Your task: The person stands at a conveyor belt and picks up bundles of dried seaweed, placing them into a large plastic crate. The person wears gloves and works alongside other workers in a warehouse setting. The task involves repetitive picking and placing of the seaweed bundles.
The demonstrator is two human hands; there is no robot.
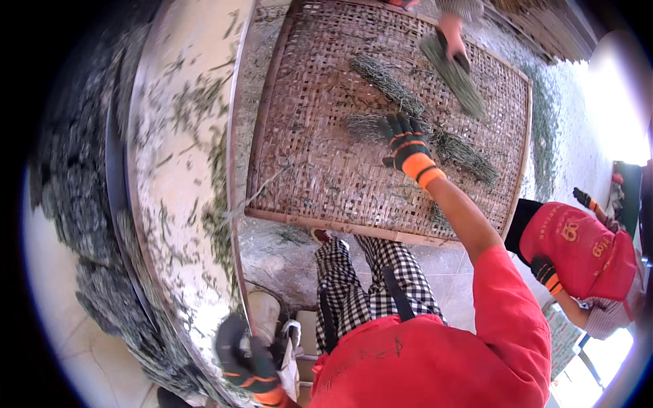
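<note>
My right hand (pixel 408 145), in a dark glove with orange bands, is spread over a woven bamboo tray (pixel 316 168). Its fingertips overlap the end of a grey-green bundle of dried plant strands (pixel 365 127); whether they touch it I cannot tell. A second bundle (pixel 390 86) lies above, and a third (pixel 467 155) is right of my hand. My left hand (pixel 250 357), gloved and blurred, is low at the left by the edge of a pale worktop (pixel 173 168). A gap shows between its thumb and fingers, with nothing visibly held. At the top, a co-worker's gloved hand (pixel 453 48) grips another bundle (pixel 454 81).
Green plant scraps (pixel 219 204) litter the worktop. Dark heaped plant material (pixel 66 178) lies beyond its left edge. A co-worker in a red apron (pixel 576 245) is close on my right. Light-coloured containers (pixel 264 313) stand beneath, near my legs.
</note>
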